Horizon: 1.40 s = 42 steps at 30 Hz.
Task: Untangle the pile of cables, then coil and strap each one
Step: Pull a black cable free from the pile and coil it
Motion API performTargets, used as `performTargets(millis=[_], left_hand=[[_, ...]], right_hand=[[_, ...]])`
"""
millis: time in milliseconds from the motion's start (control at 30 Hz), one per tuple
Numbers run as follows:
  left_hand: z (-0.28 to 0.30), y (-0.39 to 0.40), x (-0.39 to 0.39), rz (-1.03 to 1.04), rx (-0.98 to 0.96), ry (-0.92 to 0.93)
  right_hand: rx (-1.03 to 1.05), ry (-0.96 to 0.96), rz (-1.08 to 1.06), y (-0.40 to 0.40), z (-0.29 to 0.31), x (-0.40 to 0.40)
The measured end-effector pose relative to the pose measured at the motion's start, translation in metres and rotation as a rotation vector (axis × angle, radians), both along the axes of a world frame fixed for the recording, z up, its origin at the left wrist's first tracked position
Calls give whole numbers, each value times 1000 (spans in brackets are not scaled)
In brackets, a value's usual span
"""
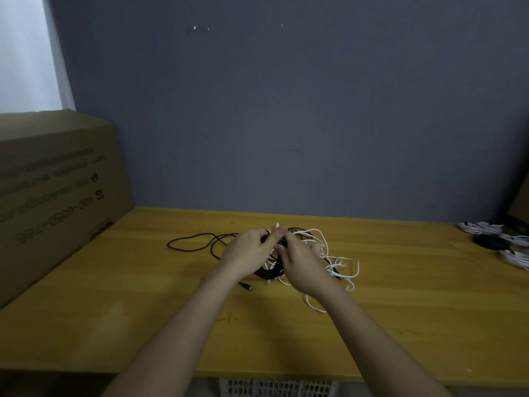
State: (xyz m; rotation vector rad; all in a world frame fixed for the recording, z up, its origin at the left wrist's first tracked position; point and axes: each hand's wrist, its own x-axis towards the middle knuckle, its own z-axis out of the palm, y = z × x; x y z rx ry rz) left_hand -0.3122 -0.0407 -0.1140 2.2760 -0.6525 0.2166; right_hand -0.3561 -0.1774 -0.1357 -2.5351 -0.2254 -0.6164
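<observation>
Together, left hand (248, 253) and right hand (300, 263) grip the cable pile (303, 256) with curled fingers — thin black and white cords knotted loosely on the wooden table (143, 310).

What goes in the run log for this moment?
stage: untangling | left hand: grips black cable | right hand: grips tangle | white cable: loose | table: wood

Smooth wooden table (372, 310), matt cardboard box (57, 181)
</observation>
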Motion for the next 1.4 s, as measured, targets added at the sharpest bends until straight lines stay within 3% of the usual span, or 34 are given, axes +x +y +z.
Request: performTargets(millis=[133, 200, 333, 500, 600, 633, 667, 733, 767, 800, 867, 933, 1067, 1100, 1267, 1400], left_hand=[[2, 4, 11, -3, -135, -136], [10, 7, 15, -13, -274, -113], [28, 10, 27, 51, -511, -42], [41, 11, 45, 122, -494, -100], [54, 2, 53, 187, -438, -131], [62, -1, 56, 206, -442, -138], [72, -3, 60, 226, -457, -147], [98, -8, 67, 264, -491, -198], [111, -10, 70, 281, -497, -241], [123, -11, 72, 296, -498, -279], [137, -12, 76, 326, -496, -315], [137, -11, 78, 350, -474, -314], [120, -7, 73, 359, -446, -281], [116, -6, 71, 355, -454, -267], [104, -4, 61, 315, -540, -119], [90, -7, 45, 272, -573, -14]], right_hand=[[445, 212, 320, -18, 17, -2], [550, 345, 381, -32, 21, 3], [372, 468, 335, -53, 13, 20], [-85, 203, -39, -67, 9, 52], [-416, 240, -235, -68, 45, 85], [-361, 220, -285, -66, 68, 94], [-154, 123, -305, -64, 97, 102], [512, -197, -238, -59, 163, 112], [738, -368, -170, -57, 193, 113], [828, -492, -97, -56, 216, 112], [796, -609, -23, -52, 234, 107], [668, -544, -83, -57, 221, 108], [193, -88, -309, -84, 164, 109], [148, -46, -311, -87, 154, 105], [422, -129, -126, -73, 115, 67], [436, 84, -91, -57, 84, 42]])
